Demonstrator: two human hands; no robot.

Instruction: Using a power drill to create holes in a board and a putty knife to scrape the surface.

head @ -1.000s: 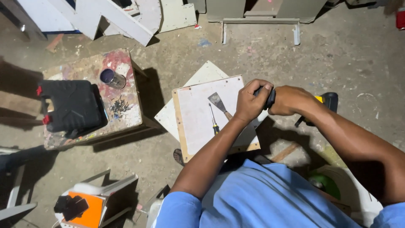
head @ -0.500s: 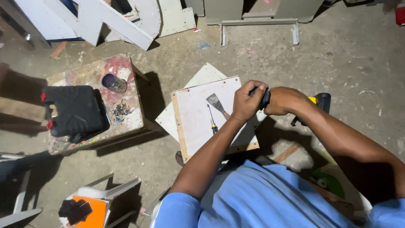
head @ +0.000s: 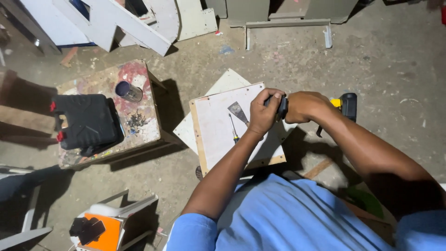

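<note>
Over the right edge of a white board tabletop (head: 218, 139), both hands are working a yellow-and-black cordless drill (head: 341, 106): the left hand (head: 262, 114) is closing its fingers around the dark front end, the right hand (head: 306, 106) is gripping the body, apparently steadying it; a scraper (head: 238, 111) and screwdriver (head: 233, 130) are lying alongside.

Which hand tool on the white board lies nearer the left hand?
The putty knife, its flat blade beside the left hand; the screwdriver lies lower, nearer the forearm.
</note>
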